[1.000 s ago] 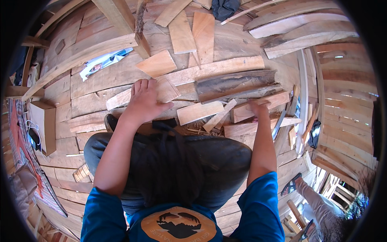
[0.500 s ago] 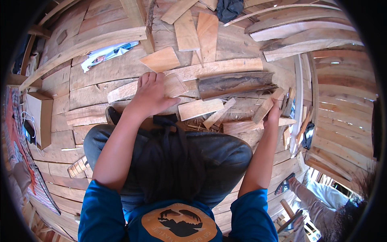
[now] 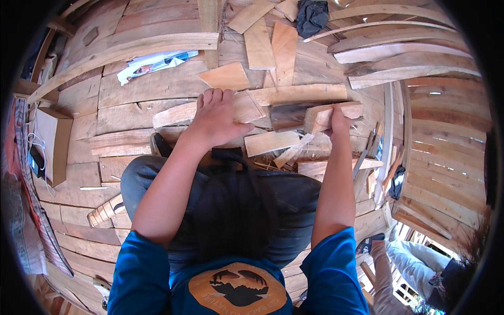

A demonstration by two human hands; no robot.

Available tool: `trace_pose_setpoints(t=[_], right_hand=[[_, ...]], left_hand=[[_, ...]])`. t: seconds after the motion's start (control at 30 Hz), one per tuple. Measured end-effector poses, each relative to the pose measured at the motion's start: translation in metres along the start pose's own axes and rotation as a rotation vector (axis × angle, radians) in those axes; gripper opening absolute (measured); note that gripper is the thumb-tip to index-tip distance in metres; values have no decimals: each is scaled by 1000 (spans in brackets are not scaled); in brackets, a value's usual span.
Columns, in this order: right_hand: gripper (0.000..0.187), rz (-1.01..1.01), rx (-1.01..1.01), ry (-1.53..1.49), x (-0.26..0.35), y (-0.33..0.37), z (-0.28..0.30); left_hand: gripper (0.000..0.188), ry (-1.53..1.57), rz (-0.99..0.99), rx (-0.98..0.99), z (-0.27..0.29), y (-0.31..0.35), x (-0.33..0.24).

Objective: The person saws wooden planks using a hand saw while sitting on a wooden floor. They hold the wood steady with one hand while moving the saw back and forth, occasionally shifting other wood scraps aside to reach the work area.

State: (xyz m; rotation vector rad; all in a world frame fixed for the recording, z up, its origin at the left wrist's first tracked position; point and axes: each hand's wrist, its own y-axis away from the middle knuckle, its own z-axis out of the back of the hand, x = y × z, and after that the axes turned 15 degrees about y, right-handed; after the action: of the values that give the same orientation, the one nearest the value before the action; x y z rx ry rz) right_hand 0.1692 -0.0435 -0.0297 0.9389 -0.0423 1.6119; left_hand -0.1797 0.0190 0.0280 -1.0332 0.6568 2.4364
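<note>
My left hand [image 3: 216,119] lies flat, thumb and fingers apart, on the left end of a short flat wood piece [image 3: 250,106]. That piece rests across a long pale plank [image 3: 304,93] on the floor. Farther right, my right hand [image 3: 340,123] is closed round a thick wooden block [image 3: 319,117]. The block is tilted above a dark, bark-faced slab [image 3: 289,116] and hides its right part. Between my hands and my knees lie a pale short board [image 3: 270,143] and a narrow offcut [image 3: 292,152].
Several boards [image 3: 260,50] and a black plastic bag [image 3: 312,18] lie ahead. Long curved planks [image 3: 409,50] are at the far right. A cardboard box [image 3: 59,147] stands on the left. Another person's leg [image 3: 380,262] shows at lower right.
My right hand has swung the wooden block inward and forward, over the dark slab. My left hand stays on its flat wood piece; the whole view has shifted slightly.
</note>
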Motion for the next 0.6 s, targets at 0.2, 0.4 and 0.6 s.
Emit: trace_pose_setpoints(t=[0.2, 0.4, 0.6], right_hand=[[90, 38, 61, 358, -18, -21, -31], [110, 24, 59, 362, 7, 28, -35], [91, 154, 135, 468, 21, 29, -7]], left_hand=[[88, 35, -25, -43, 7, 0, -1], [87, 55, -71, -83, 10, 0, 4], [85, 32, -112, -120, 8, 1, 6]])
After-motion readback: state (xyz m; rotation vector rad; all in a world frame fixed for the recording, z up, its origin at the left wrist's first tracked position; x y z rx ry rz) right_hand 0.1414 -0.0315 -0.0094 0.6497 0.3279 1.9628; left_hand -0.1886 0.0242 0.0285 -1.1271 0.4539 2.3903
